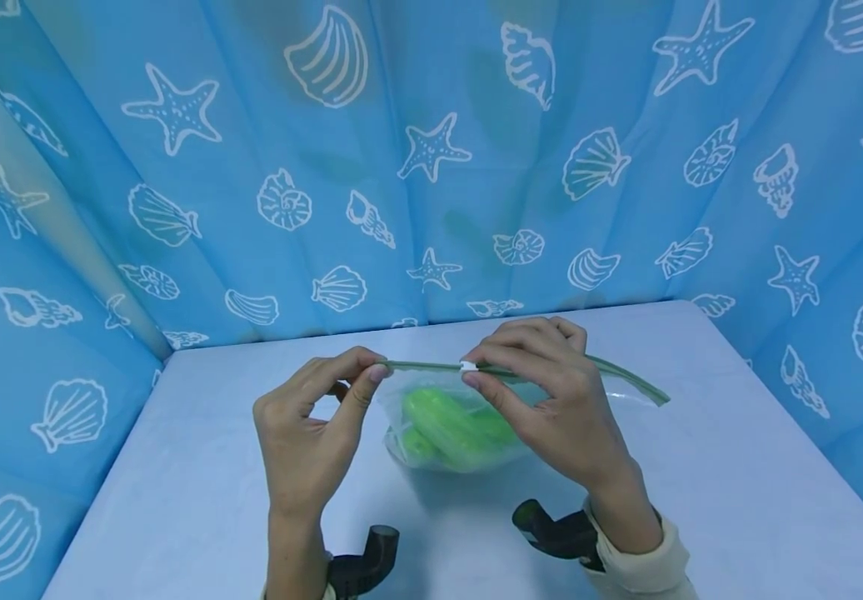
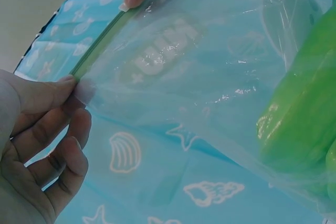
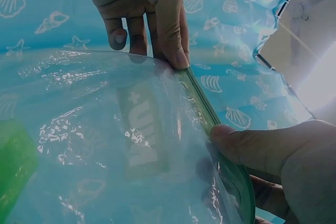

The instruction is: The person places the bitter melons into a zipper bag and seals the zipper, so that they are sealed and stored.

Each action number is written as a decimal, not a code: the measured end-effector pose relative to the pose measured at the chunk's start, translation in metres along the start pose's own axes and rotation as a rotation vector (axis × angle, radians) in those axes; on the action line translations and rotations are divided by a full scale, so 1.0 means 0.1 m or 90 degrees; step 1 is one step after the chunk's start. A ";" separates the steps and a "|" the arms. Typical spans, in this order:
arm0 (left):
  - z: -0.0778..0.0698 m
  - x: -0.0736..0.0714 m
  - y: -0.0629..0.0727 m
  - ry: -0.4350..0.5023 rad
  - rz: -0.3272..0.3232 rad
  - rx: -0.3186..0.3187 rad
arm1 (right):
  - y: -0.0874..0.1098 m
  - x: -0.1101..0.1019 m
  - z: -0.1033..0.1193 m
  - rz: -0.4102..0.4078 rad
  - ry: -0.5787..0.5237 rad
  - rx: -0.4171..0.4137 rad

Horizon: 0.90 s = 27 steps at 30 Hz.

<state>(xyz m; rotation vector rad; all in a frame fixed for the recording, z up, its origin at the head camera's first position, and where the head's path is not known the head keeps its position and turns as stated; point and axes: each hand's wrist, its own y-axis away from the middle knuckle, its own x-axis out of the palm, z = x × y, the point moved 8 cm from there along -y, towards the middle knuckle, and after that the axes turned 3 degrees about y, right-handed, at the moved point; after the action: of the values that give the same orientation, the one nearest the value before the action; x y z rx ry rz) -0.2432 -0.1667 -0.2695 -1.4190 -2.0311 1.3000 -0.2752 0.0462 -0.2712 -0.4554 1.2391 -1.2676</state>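
A clear zip bag (image 2: 210, 87) with a green zip strip (image 3: 202, 100) along its top edge hangs between both hands. Inside it lie several bright green, rounded long objects (image 1: 450, 425), blurred by the plastic. My left hand (image 1: 315, 429) pinches the strip's left end between thumb and forefinger, the other fingers loosely bent. Near the strip's middle, my right hand (image 1: 551, 387) pinches the small white slider (image 1: 468, 366) with thumb and forefinger. Right of that hand, the strip curves away to its free end. A printed label (image 3: 139, 135) shows through the plastic.
A white-covered table (image 1: 199, 467) spreads beneath the bag. Blue curtains (image 1: 371, 167) with white shell and starfish prints stand behind it and at both sides. Each wrist carries a black camera mount (image 1: 367, 562), jutting inward over the table.
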 end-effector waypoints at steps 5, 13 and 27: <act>0.00 -0.03 0.01 0.001 -0.012 0.002 | 0.00 -0.01 0.02 -0.005 -0.002 -0.007; 0.02 -0.08 0.02 -0.008 -0.018 0.001 | 0.01 0.00 0.02 0.000 0.005 -0.004; 0.03 -0.10 0.00 -0.021 -0.013 -0.003 | 0.01 -0.04 -0.03 -0.001 0.016 0.003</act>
<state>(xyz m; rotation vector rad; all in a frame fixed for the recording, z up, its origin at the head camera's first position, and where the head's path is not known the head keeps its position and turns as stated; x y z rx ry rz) -0.2408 -0.1772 -0.2694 -1.3836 -2.0651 1.3199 -0.2764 0.0512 -0.2709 -0.4377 1.2567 -1.2812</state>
